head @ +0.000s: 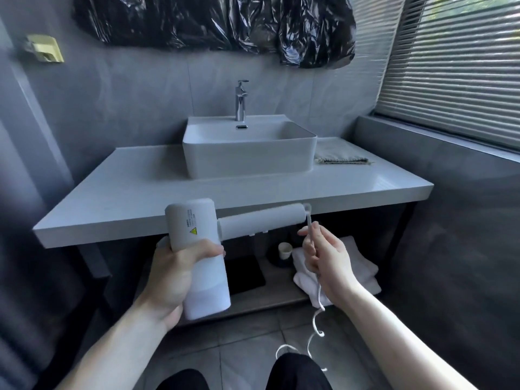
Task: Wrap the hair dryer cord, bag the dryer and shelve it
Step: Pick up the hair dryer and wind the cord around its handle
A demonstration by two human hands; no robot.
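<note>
Left hand clenched around hair dryer barrel — right hand pinching cord between fingertips, handle just above.

The left hand covers the middle of the hair dryer barrel. Small print on the dryer's label is too small to read. The cord blurs toward the bottom edge; its plug is out of sight. Black plastic sheeting is cut off by the top edge.

Matt white plastic hair dryer; glossy ceramic sink; polished chrome faucet; crinkled shiny black plastic sheeting; soft white cloth towels.
</note>
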